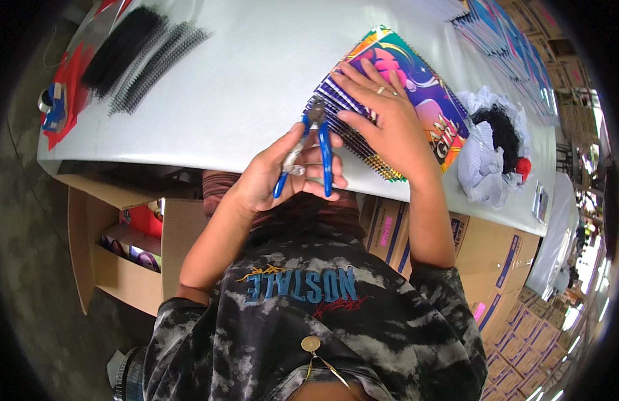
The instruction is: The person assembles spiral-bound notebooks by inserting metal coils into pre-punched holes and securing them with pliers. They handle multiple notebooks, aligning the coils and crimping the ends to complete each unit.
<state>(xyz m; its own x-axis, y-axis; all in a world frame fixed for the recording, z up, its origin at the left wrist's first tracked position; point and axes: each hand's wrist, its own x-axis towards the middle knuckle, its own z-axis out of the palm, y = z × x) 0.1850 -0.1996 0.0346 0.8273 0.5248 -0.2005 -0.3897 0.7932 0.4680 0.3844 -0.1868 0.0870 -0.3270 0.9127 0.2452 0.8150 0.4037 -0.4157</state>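
Note:
A pair of wire cutters (pixel 326 164) with blue handles rests in my left hand (pixel 264 175), the handles spread and the fingers curled around them. Its metal jaws point away from me, close to the bound edge of a fanned stack of spiral notebooks (pixel 433 87) with colourful purple covers. My right hand (pixel 393 127) lies flat on the top notebook, fingers stretched out and a ring on one of them. Dark coils run along the stack's near-left side.
Loose black binding coils (pixel 132 63) lie at the far left of the white table (pixel 236 113), by a blue tape dispenser (pixel 55 113). More notebooks (pixel 506 50) are piled far right. A white bag (pixel 480 160) holds black scraps. An open carton (pixel 125 257) stands below left.

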